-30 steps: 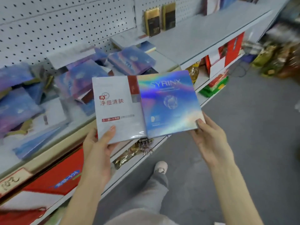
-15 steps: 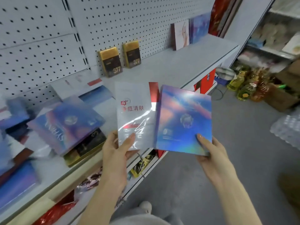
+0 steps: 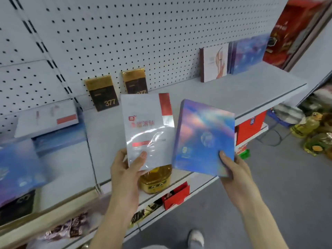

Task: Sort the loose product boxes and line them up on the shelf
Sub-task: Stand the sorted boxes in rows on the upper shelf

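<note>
White box [image 3: 147, 130] is pinched at its lower edge by left hand [image 3: 125, 169], thumb on the front, fingers curled behind. Holographic box [image 3: 204, 137] is gripped at its lower right corner by right hand [image 3: 235, 169], thumb on the face. Both are held in the air before the shelf [image 3: 233, 94], not yet placed. Risk as judged: with glossy wrap and low corner grips, either box could slip or tip. Upright holographic box [image 3: 248, 54] at the back could be knocked over.
</note>
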### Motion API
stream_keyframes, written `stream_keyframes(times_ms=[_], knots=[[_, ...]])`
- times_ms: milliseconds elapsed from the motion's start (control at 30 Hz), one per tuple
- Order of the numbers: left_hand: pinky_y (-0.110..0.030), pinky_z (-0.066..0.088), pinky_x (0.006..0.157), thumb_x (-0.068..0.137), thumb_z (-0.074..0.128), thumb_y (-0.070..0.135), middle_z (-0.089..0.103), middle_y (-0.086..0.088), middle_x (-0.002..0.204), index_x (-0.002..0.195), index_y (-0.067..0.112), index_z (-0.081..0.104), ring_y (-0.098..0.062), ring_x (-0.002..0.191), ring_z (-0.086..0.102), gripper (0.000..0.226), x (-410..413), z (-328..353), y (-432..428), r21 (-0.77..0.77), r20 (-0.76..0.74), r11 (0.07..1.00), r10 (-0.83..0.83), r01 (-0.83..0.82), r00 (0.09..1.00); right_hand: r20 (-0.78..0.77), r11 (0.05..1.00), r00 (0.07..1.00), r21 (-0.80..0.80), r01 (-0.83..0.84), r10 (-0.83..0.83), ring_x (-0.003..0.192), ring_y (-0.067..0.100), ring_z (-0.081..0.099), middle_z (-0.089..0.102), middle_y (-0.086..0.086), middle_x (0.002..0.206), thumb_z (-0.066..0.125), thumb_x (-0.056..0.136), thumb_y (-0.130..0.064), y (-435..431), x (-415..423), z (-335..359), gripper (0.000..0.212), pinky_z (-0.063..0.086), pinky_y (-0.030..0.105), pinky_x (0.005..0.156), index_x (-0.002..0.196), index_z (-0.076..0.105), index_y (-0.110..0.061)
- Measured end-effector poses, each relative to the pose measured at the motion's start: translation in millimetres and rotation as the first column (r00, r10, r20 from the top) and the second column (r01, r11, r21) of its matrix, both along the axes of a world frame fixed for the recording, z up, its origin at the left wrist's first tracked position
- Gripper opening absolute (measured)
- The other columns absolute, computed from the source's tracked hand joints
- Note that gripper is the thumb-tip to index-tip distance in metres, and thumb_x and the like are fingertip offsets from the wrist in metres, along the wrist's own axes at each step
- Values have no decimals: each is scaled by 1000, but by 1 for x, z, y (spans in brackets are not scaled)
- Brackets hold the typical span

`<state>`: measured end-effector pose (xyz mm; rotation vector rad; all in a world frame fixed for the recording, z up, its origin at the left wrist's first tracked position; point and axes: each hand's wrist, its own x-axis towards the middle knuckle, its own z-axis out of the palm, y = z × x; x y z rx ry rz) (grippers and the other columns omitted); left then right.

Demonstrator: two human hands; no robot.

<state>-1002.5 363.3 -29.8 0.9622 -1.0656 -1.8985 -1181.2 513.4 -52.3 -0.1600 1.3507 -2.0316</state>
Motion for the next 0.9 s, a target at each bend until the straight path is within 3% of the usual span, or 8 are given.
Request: stream_keyframes(times_ms=[100,233,433,633,700,800,900], knots=[[-47,54,80,66,69,12,72,-8,104,107,10,56,-32,97,69,43,-39,2,12,16,37,998,56,-57,998,-10,999,999,-7,-48,48,82,14,71,74,2,100,57,82,-14,-1,-60,11,30,56,22,63,110,62,-7],[-61,44,95,75,70,7,70,-2,110,113,22,52,-32,105,64,44,-79,-6,22,0,128,996,92,-93,988,0,987,988,-26,-157,157,95,18,70,72,6,110,59,82,-13,-8,-125,15,32,57,24,72,114,61,-8],[-58,51,86,84,65,5,69,-1,110,115,26,51,-32,103,65,40,-122,-20,14,5,183,991,134,-137,974,30,953,953,10,-303,302,102,24,68,68,12,119,63,77,-8,-44,-184,-4,50,57,29,75,126,55,-3],[-40,55,81,85,64,7,68,-3,113,123,15,49,-24,101,67,42,-174,-46,-57,12,180,990,135,-139,974,-1,923,926,70,-378,379,111,29,64,65,13,125,62,80,-5,-95,-251,-18,50,55,36,88,129,53,-4],[-43,55,82,86,62,4,68,-7,111,121,6,47,-25,101,67,38,-198,-58,-87,38,169,987,146,-155,975,-27,922,925,101,-374,378,112,29,63,64,13,126,68,77,-11,-112,-273,-21,55,53,38,92,129,53,-2],[-39,55,80,87,61,0,67,-8,108,112,7,47,-23,96,65,29,-238,-73,-130,22,165,987,152,-157,975,-51,927,934,150,-344,355,112,29,63,64,13,126,88,57,-29,-138,-304,-23,85,52,41,93,129,52,-3],[-28,55,76,87,61,-2,66,-3,102,102,15,49,-16,89,65,26,-273,-81,-164,-33,188,990,139,-135,972,-33,921,928,139,-363,371,115,28,62,62,11,129,70,76,-13,-159,-329,-31,61,49,43,97,132,49,-4]])
